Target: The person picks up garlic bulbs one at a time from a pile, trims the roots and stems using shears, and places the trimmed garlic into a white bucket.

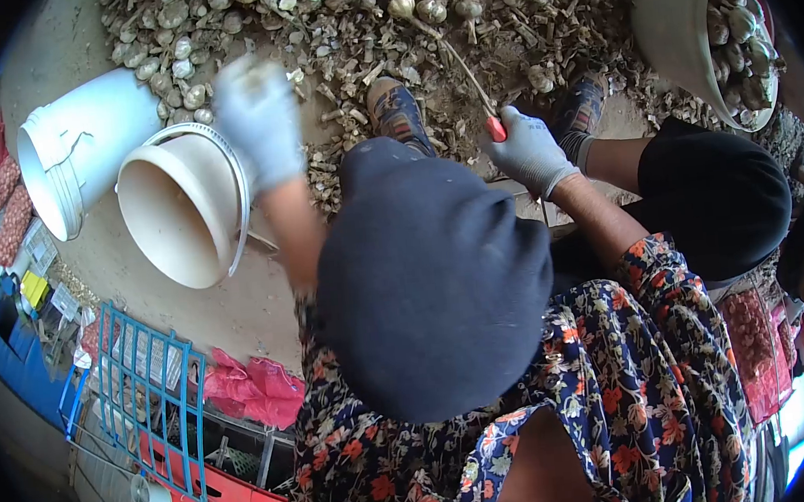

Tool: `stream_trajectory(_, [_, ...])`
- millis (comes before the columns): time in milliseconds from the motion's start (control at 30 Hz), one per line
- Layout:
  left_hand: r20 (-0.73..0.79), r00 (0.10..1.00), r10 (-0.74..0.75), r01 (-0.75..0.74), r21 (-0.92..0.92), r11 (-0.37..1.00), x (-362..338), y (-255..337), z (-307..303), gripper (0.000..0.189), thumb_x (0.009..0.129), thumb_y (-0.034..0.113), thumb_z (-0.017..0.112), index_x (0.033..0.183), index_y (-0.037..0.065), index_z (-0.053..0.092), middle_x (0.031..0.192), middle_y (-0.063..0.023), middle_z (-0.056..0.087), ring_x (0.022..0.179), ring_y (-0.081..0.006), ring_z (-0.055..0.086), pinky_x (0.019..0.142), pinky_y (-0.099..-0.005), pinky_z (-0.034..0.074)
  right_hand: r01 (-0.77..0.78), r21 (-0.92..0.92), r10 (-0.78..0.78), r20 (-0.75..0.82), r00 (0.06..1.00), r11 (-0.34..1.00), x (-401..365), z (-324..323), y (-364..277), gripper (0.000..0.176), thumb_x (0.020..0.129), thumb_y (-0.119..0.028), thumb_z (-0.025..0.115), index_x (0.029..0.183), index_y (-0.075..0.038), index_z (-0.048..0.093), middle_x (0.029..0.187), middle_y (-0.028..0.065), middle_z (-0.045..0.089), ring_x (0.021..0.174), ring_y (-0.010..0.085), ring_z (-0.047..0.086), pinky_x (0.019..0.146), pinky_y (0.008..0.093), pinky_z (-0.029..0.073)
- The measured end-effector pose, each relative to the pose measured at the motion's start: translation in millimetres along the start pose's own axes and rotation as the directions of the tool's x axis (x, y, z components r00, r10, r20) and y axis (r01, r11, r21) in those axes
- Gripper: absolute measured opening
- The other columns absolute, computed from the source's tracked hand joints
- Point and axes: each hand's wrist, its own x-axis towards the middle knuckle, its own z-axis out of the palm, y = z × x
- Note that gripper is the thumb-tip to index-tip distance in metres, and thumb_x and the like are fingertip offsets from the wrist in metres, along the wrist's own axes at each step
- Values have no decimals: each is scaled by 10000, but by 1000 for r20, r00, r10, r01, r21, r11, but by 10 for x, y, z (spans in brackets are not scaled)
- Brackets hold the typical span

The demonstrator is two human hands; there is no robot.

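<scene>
My right hand (528, 149), in a light grey glove, is closed around a tool with a red handle (496, 129); its working end is hard to make out. A long dry garlic stalk (456, 56) runs from just beyond the handle up to a garlic bulb (402, 7) on the heap. My left hand (260, 125), also gloved, is smeared by motion beside the rim of a tipped white bucket (161, 213). A pale, yellowish blur shows at its fingers.
Garlic bulbs (173, 42) and cut stalks (350, 76) cover the floor ahead, around my shoes. Another white bucket (95, 133) lies at left. A bucket (673, 31) full of garlic leans at upper right. A blue metal rack (154, 393) stands lower left, near pink sacking (257, 390).
</scene>
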Motion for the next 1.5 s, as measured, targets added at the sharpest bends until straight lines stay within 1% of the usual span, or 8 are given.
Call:
stream_trajectory(67, [376, 882, -284, 328, -57, 943, 1, 369, 780, 260, 824, 229, 691, 974, 17, 672, 765, -46, 661, 624, -112, 598, 557, -228, 472, -7, 29, 7, 17, 1000, 1000, -24, -36, 19, 413, 843, -351, 529, 962, 45, 528, 892, 304, 625, 922, 448, 604, 826, 473, 475])
stream_trajectory(167, [592, 751, -293, 40, 401, 915, 98, -7, 1803, 491, 764, 422, 685, 1052, 26, 639, 1087, -219, 641, 1056, -370, 598, 898, -426, 473, -65, 65, 61, 67, 996, 996, -11, -79, 71, 449, 808, -362, 562, 970, 53, 513, 953, 319, 609, 966, 449, 589, 850, 464, 466])
stream_trajectory(300, [619, 712, -331, -41, 507, 861, 36, -47, 1912, 497, 732, 367, 723, 1096, 42, 622, 1065, -186, 657, 1003, -318, 629, 872, -392, 493, -26, 75, 20, 85, 996, 997, 94, -63, 156, 417, 815, -343, 561, 980, 36, 503, 946, 305, 617, 960, 443, 593, 852, 465, 465])
stream_trajectory(533, [617, 785, -59, 450, -501, 739, -325, 42, 1336, 516, 680, -59, 679, 1178, 1, 557, 996, -42, 635, 855, -116, 604, 740, -249, 508, 113, -197, -158, -234, 959, 974, 130, -164, 62, 341, 880, -338, 539, 1036, -40, 486, 942, 223, 629, 903, 384, 623, 763, 483, 485])
stream_trajectory(933, [567, 820, 81, 215, -437, 873, -319, 431, 472, 460, 717, 51, 737, 1129, -50, 560, 988, -58, 628, 880, -117, 599, 804, -249, 500, 321, -413, -468, -327, 821, 852, -279, -419, -236, 397, 799, -275, 652, 1072, -43, 481, 874, 184, 583, 822, 361, 600, 728, 465, 478])
stream_trajectory(1400, [514, 858, 12, 185, -331, 925, -426, 416, 333, 498, 664, 55, 748, 1095, -64, 528, 980, -123, 607, 878, -177, 610, 792, -291, 511, 278, -290, -333, -159, 929, 916, -37, -106, -321, 334, 862, -351, 570, 958, -40, 497, 749, 214, 626, 773, 352, 653, 688, 467, 502])
stream_trajectory(1467, [538, 837, -99, 322, -338, 884, -377, 474, 332, 513, 715, -79, 669, 1173, -78, 438, 1024, -132, 575, 907, -177, 604, 784, -280, 533, 293, -258, -349, -208, 914, 921, -24, 4, -166, 318, 860, -339, 570, 936, -36, 507, 739, 224, 634, 757, 381, 648, 680, 475, 506])
stream_trajectory(1500, [541, 840, 43, 438, -722, 535, -384, 212, 442, 476, 714, -110, 641, 1137, -55, 429, 1005, -140, 569, 885, -191, 603, 794, -323, 539, 305, -167, -337, -225, 914, 938, -36, 87, -34, 314, 857, -332, 572, 925, -32, 509, 751, 220, 640, 759, 401, 639, 685, 477, 502])
